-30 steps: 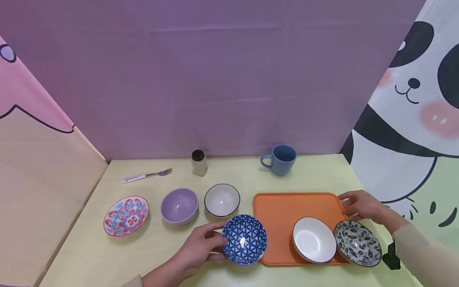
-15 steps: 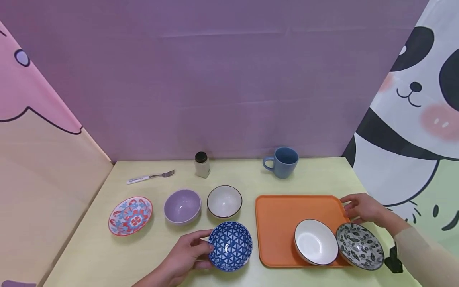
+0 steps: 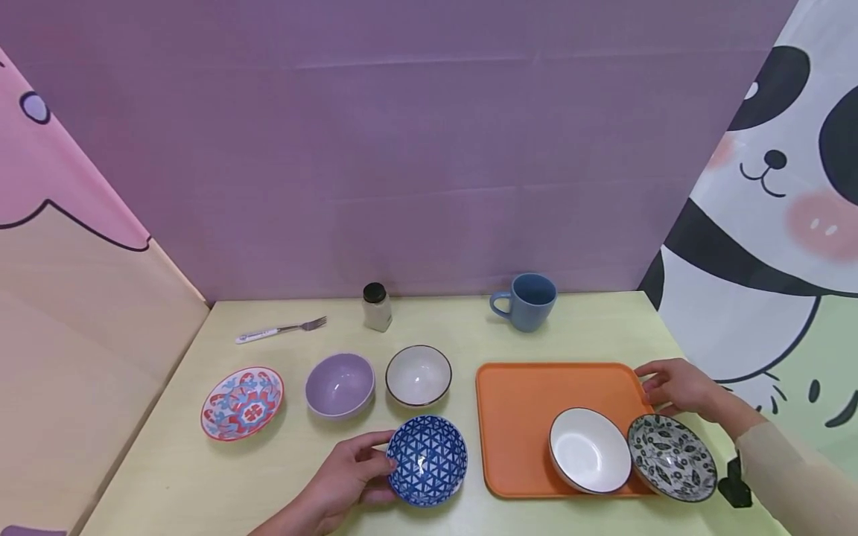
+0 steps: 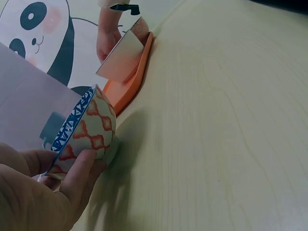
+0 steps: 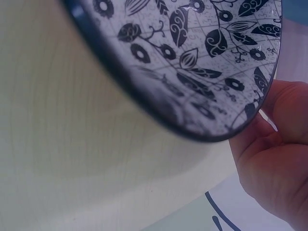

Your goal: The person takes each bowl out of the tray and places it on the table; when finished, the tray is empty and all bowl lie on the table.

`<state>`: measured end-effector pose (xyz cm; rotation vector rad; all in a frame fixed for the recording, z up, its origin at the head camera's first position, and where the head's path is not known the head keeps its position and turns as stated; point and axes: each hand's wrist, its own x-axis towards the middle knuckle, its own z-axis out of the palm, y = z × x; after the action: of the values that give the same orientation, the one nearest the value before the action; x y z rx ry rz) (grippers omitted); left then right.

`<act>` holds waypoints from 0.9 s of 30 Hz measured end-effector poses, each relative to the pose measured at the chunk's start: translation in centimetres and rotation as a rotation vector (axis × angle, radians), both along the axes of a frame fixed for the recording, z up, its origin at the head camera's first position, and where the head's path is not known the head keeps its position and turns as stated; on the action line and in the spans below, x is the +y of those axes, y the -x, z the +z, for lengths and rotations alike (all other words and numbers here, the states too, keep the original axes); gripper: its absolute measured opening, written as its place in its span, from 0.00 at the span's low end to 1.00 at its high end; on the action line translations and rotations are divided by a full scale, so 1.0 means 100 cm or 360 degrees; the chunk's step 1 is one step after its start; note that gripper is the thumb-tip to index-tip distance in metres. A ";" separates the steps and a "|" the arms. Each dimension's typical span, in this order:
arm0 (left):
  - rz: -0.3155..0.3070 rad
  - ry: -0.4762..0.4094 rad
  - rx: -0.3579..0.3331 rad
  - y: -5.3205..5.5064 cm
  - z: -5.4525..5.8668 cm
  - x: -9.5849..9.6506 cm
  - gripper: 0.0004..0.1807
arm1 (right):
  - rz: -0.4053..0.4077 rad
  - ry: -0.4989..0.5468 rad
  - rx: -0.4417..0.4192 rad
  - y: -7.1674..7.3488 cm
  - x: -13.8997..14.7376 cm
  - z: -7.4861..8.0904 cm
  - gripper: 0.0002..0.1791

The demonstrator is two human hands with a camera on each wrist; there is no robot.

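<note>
The left hand point(image 3: 347, 475) pinches the blue-patterned bowl point(image 3: 430, 458), thumb over the rim, fingers against its outer wall, left of the orange tray point(image 3: 515, 417). The right hand point(image 3: 678, 388) bends at the tray's right edge; whether it grips cannot be told.

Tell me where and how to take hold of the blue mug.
Probably best by its handle, coming from the person's left: the mug stands upright, and the handle's loop juts out toward that side.
</note>
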<state>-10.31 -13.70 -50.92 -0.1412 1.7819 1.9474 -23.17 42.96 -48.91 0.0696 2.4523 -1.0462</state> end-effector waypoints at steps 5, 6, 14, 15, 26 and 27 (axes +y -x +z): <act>-0.0005 -0.0004 -0.0002 0.000 -0.002 0.000 0.33 | -0.0002 -0.0017 -0.0009 -0.001 0.001 0.001 0.31; -0.0007 -0.0005 -0.0003 0.000 -0.002 -0.001 0.33 | -0.0003 -0.0021 -0.0011 -0.001 0.000 0.001 0.31; -0.0025 -0.0013 -0.0024 -0.002 -0.002 -0.001 0.34 | -0.0007 -0.0011 -0.0009 -0.002 0.000 0.000 0.31; -0.0024 -0.0009 -0.0028 -0.002 -0.002 -0.001 0.34 | -0.0007 -0.0010 -0.0009 -0.002 0.000 0.000 0.31; -0.0065 0.0066 -0.0005 0.000 -0.001 -0.004 0.32 | -0.0026 -0.0013 -0.0045 0.003 0.001 0.001 0.31; -0.0071 0.0083 -0.0008 0.000 0.000 -0.004 0.32 | -0.0028 -0.0010 -0.0047 0.003 0.001 0.001 0.31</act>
<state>-10.35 -14.12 -50.95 -0.1231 1.8179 1.8691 -23.48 43.09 -48.82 0.1083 2.4332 -1.0377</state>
